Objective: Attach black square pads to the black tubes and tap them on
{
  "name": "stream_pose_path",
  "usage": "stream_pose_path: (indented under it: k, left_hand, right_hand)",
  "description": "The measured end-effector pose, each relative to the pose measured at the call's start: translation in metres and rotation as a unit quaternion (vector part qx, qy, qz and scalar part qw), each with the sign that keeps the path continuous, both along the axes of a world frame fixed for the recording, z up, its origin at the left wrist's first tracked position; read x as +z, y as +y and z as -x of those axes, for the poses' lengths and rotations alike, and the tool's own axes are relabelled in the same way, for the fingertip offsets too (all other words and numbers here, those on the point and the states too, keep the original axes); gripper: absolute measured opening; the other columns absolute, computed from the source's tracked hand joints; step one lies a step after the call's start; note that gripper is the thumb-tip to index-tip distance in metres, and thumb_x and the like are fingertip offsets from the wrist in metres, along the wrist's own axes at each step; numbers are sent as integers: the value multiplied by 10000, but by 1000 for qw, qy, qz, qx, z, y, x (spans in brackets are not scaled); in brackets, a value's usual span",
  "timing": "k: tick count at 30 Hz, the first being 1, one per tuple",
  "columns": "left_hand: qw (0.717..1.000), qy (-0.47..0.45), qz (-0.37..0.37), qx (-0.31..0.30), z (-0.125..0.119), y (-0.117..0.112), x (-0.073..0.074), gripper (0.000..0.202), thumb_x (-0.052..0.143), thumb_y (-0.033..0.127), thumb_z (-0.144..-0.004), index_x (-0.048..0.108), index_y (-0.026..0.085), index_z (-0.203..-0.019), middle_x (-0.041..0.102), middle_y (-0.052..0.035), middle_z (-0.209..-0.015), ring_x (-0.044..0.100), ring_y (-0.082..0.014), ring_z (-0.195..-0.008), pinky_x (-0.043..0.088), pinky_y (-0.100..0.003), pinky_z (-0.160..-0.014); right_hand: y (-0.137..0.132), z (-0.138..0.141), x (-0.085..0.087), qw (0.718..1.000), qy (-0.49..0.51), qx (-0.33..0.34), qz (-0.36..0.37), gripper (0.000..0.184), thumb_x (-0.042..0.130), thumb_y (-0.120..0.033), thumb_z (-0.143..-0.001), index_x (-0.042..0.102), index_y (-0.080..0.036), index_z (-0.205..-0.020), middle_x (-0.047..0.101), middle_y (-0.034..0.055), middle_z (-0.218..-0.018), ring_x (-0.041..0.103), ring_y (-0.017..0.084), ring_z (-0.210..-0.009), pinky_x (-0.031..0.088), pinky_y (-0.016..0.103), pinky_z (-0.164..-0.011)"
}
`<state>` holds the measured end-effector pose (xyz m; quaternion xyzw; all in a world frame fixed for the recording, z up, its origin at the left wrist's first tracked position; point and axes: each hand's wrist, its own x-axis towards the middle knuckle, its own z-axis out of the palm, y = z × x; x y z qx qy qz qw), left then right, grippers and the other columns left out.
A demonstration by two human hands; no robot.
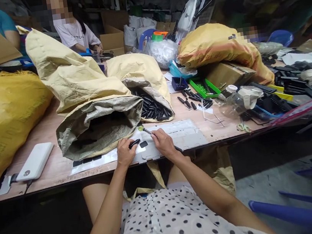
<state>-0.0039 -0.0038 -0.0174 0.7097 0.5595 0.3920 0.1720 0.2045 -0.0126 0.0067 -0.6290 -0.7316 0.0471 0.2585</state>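
My left hand (124,152) is closed around a small black elongated part (134,143) near the table's front edge. In my right hand (164,143) is a thin tool with a metal shaft (148,131) and a dark handle end; a round yellow-green piece (141,128) shows at the tip of the shaft. Between the hands, a small black flat piece (143,144) lies on a pale flat sheet (183,128). Beyond the hands, a paper sack (82,88) lies with its dark mouth facing me. Beside it, another sack (134,66) spills black parts (153,107).
A white power bank (35,161) and a full yellow sack (2,119) are at left. Further right are loose black parts (192,98), a green tray (204,87), a plastic jar (233,100) and scissors (243,127). Two people (74,31) are across the table.
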Motion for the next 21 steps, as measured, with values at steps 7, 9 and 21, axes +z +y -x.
stream_pose_path:
  k: [7,9,21]
  left_hand:
    - [999,10,32,-6,-1,-1,5,79,690,219,-805,734,242,-867,701,-48,-881,622,-263,-923,512,-422,-891]
    - [999,13,35,-6,-1,-1,5,87,686,214,-805,735,245,-870,702,-47,-881,621,-261,-918,511,-418,-890]
    - [999,32,36,8,-2,1,5,41,711,208,-777,700,229,-809,694,-44,-867,629,-257,-907,516,-385,-869]
  right_hand:
    - [-28,6,-3,998,43,37,-1,301,427,-260,-1029,705,-242,-1143,668,50,-954,639,186,-913,510,274,-833]
    - [-31,7,-4,998,32,44,10,288,441,-248,-1020,709,-253,-1125,673,44,-951,641,185,-904,515,274,-824]
    - [-36,22,7,994,49,89,47,276,459,-275,-1024,718,-247,-1113,672,38,-933,633,174,-870,499,259,-795]
